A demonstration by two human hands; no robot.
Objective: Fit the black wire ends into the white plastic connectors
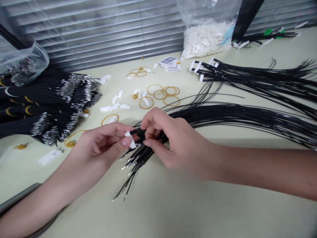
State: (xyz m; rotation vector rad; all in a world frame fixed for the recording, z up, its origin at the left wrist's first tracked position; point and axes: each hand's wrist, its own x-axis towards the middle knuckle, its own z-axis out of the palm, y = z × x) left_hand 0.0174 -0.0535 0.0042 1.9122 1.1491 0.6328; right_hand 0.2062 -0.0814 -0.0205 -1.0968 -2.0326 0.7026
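Between the thumb and fingers of my left hand (102, 145) is a white plastic connector (130, 139), with black wire running into its right side. My right hand (170, 137) is beside it, thumb and index finger curled in close to the wires; what its fingertips grip is hidden. Beneath both hands lies a long bundle of black wires (223, 114), which curves away to the right. Loose wire ends with small metal terminals (133, 162) fan out below the connector toward the front.
Wire bundles with silvery terminals (76, 92) lie at left under a plastic bag (37, 62). Rubber bands (159, 95) and loose white connectors (115, 106) are scattered behind my hands. Wires with white connectors (198, 67) lie at right, near a bag of white parts (205, 39).
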